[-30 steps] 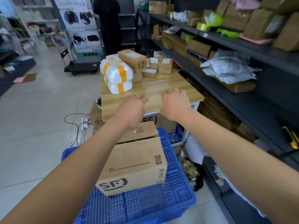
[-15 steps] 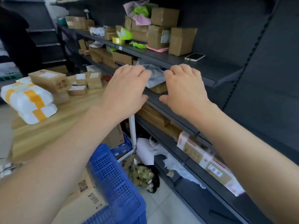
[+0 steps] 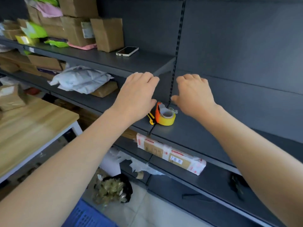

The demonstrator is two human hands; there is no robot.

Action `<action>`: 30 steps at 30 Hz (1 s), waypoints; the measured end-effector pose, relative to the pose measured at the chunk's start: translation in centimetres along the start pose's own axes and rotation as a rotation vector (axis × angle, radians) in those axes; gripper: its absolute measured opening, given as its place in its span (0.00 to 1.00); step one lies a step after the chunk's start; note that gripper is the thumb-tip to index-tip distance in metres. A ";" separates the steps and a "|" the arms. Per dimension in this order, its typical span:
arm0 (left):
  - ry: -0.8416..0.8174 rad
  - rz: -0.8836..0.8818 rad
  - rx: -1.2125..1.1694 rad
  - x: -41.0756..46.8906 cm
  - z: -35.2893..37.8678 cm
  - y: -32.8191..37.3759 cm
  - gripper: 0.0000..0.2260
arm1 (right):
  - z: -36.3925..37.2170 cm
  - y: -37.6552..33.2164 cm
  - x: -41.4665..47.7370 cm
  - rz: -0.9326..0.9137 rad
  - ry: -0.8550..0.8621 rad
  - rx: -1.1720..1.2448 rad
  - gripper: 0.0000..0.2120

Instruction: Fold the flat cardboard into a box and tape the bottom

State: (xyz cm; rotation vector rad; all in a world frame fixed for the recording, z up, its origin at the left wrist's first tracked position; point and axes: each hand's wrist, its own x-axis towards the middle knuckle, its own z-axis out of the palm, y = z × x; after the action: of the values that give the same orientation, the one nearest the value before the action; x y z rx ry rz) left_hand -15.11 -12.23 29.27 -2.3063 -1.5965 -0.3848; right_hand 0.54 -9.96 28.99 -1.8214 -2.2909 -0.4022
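A yellow tape roll in an orange dispenser (image 3: 165, 116) stands on the dark grey shelf (image 3: 193, 133), with a yellow utility knife (image 3: 151, 118) just left of it. My left hand (image 3: 136, 94) hovers above and left of the dispenser, fingers loosely bent, holding nothing. My right hand (image 3: 194, 95) hovers above and right of it, also holding nothing. A stack of flat cardboard wrapped in white printed film (image 3: 172, 154) lies on the shelf below the tape.
A phone (image 3: 127, 51) and brown parcels (image 3: 106, 34) sit on the upper shelf. A grey mailer bag (image 3: 82, 79) lies on the middle shelf. The wooden table (image 3: 31, 126) is at left. A blue crate (image 3: 86, 217) and a black rubbish bag (image 3: 113, 189) are on the floor.
My view has swung right from the table and blue crate to the shelves. Both hands moved along with it and now hover over the tape dispenser, which has come into view.
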 end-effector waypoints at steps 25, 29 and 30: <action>-0.164 -0.087 -0.089 6.0 18.2 -1.2 0.21 | 27.8 0.1 14.1 0.025 -0.542 0.224 0.23; -0.143 -0.100 -0.095 6.2 19.6 -1.3 0.19 | 30.1 0.1 15.1 0.057 -0.560 0.236 0.25; -0.134 -0.098 -0.091 6.3 19.9 -1.2 0.19 | 30.6 0.2 15.3 0.067 -0.576 0.255 0.25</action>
State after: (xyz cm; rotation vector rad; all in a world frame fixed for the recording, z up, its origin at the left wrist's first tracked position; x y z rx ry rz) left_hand -13.24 1.45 13.63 -2.3722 -1.7965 -0.3387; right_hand -2.07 14.10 4.79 -2.0606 -2.4537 0.4692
